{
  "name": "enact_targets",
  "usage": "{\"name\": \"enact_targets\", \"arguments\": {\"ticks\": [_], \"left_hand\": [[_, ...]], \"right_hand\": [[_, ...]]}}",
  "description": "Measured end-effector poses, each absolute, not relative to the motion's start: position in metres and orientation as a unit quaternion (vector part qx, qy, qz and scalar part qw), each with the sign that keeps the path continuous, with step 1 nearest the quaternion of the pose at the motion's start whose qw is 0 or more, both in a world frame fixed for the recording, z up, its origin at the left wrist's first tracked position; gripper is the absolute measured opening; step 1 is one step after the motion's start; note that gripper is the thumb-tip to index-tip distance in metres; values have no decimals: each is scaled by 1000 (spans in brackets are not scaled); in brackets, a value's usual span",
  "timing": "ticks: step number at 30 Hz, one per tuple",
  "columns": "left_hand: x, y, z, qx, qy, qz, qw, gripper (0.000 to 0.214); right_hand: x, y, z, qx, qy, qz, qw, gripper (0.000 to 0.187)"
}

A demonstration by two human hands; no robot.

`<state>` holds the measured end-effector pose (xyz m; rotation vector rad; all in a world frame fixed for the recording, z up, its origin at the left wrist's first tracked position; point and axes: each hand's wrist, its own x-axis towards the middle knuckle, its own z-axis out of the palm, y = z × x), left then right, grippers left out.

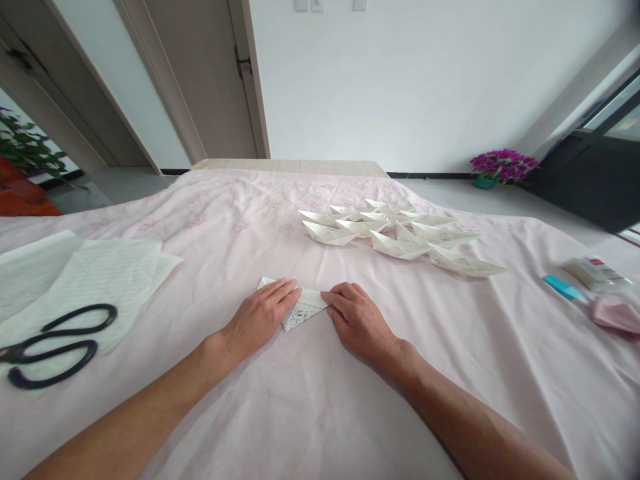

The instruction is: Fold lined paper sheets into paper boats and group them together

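Note:
A small folded piece of paper (pixel 306 312) with writing on it lies on the pink cloth in front of me, its lower part coming to a point. My left hand (pixel 267 307) rests flat over its left side, fingers stretched out, and covers part of it. At the right corner, my right hand (pixel 357 313) pinches the paper between thumb and curled fingers. Beyond the hands stand several folded paper boats (pixel 400 245), grouped close together on the cloth.
Black-handled scissors (pixel 55 347) lie on loose paper sheets (pixel 117 267) at the left. At the right are a blue object (pixel 563 287), a clear-wrapped packet (pixel 595 272) and a pink item (pixel 616 313). The pink cloth (pixel 300 413) is wrinkled. Purple flowers (pixel 505 165) stand on the floor beyond.

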<state>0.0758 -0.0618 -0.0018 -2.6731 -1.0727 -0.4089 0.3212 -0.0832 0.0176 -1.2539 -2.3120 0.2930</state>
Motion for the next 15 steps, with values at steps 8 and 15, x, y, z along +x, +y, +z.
{"name": "enact_targets", "arguments": {"ticks": [8,15], "left_hand": [[98,-80,12,-900,-404,-79,140,52],[114,-78,24,-903,-402,-20,150,41]], "right_hand": [[331,-80,18,-450,-859,95,227,25],[331,-79,17,-450,-869,59,200,20]]}}
